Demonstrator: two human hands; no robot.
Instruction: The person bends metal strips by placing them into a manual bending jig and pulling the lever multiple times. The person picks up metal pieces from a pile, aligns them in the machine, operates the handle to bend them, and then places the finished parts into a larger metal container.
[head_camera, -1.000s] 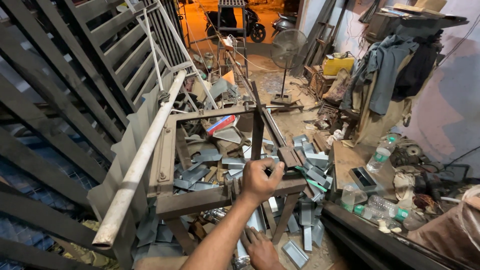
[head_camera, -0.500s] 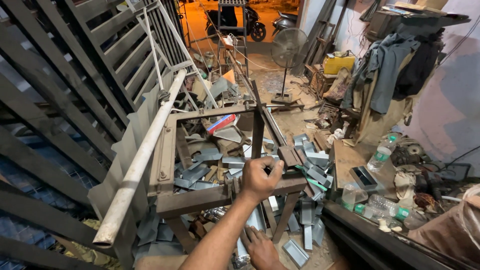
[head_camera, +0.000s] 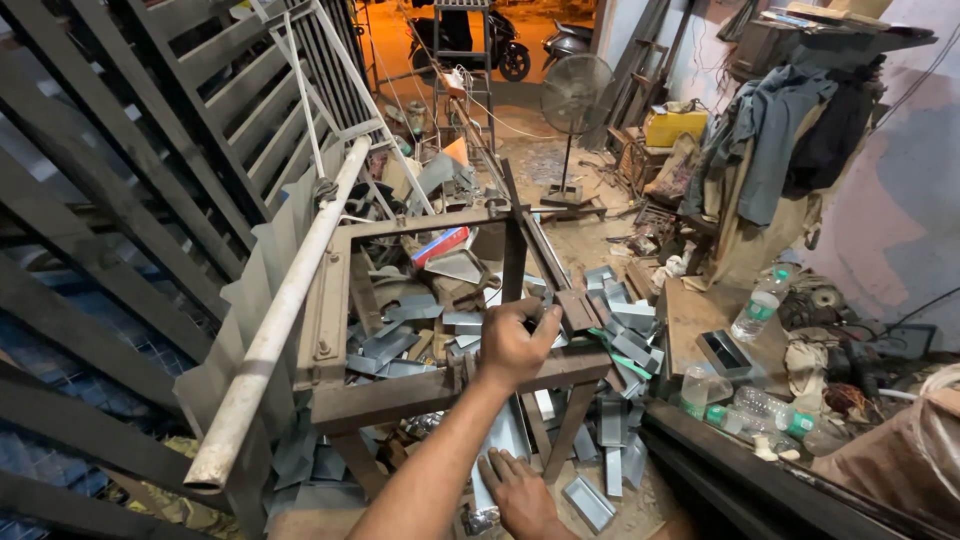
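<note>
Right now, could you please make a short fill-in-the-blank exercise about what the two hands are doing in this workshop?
1. The upper hand grips an upright metal ____ at the frame.
2. The lower hand rests flat on a grey sheet piece ____ the frame.
3. A long pale ____ leans along the frame's left side.
4. A standing ____ is in the background, near the scooters.

Missing words: bar; under; pipe; fan

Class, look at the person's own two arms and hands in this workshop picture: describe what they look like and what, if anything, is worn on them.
Both are bare. The left hand shows no glove, ring or watch, and its long forearm has no sleeve as far as the picture's lower edge. The right hand, low in the picture, is also ungloved with fingers uncovered; only a short stretch of its wrist shows, without sleeve or band.
</note>
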